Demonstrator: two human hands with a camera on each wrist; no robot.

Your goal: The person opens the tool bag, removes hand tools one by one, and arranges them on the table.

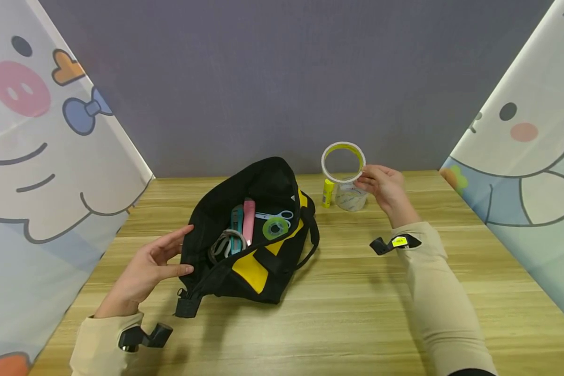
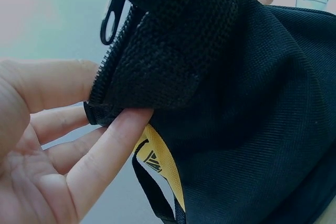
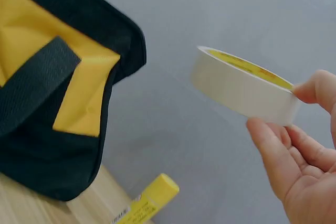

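Observation:
My right hand [image 1: 384,190] pinches a roll of white tape [image 3: 241,92] by its edge, thumb on one side and fingers on the other. The roll is held up behind the bag's right end, its yellow inner core showing. My left hand [image 1: 152,263] grips the left rim of a black and yellow tool bag [image 2: 252,103], near the zipper end. The bag's mouth gapes wide. Inside lie a teal cutter [image 1: 236,224], a pink cutter [image 1: 248,222], scissors [image 1: 268,215], a green tape roll [image 1: 270,230] and a coiled cable [image 1: 216,250].
A yellow glue stick [image 1: 327,194] stands right of the bag, beside a roll of clear tape [image 1: 351,198]. The wooden table [image 1: 357,318] meets a grey panel [image 1: 282,83] at the back. Printed cartoon panels stand on both sides.

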